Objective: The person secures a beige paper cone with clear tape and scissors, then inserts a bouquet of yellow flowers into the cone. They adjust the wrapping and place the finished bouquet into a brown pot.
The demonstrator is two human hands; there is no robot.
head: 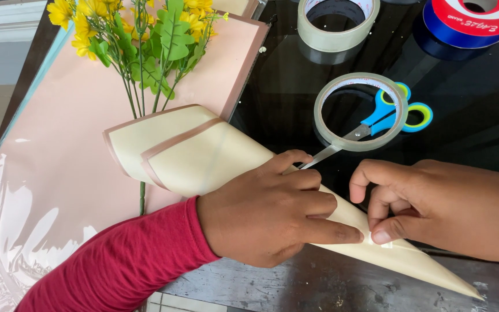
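Pressing paper cone (203, 153) flat on counter (295, 283), just below tape roll (360, 112): left hand (267, 214) fingers together on seam, right hand (434, 205) pinching beside it. Light, springy, creasable; best held near seam.

This is looking like a home craft or florist's work corner. A dark glass-topped table (469, 127) is carrying rolls of clear tape (359, 111), ribbon spools (469, 23) in red and blue, and blue-handled scissors (388, 118). Pink wrapping sheets (59, 173) and clear film (1, 231) are lying spread beside yellow artificial flowers (140, 29), all pointing to bouquet wrapping.
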